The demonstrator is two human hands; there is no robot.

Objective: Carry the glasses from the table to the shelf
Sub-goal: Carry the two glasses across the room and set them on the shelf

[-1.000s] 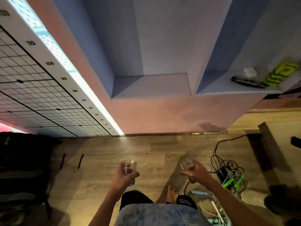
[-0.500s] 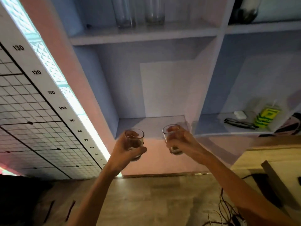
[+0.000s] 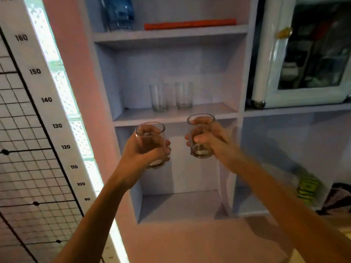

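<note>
I hold two short clear glasses up in front of a pale lilac shelf unit. My left hand (image 3: pixel 147 151) is wrapped around the left glass (image 3: pixel 149 134), and my right hand (image 3: pixel 212 141) grips the right glass (image 3: pixel 200 122). Both glasses are upright, just below and in front of the middle shelf board (image 3: pixel 209 112). On that board stand two tall clear tumblers (image 3: pixel 159 97) (image 3: pixel 183 95) side by side, towards the back.
A blue bottle (image 3: pixel 119 12) and an orange flat object (image 3: pixel 190 24) sit on the shelf above. A white glass-door cabinet (image 3: pixel 303 54) is at the right. A measuring grid board (image 3: pixel 34 130) stands at the left. A yellow-green packet (image 3: pixel 306 188) lies in the lower right compartment.
Both hands have risen with their glasses from waist height near the floor view up to the middle shelf. My view has tilted upward along the shelf unit.
</note>
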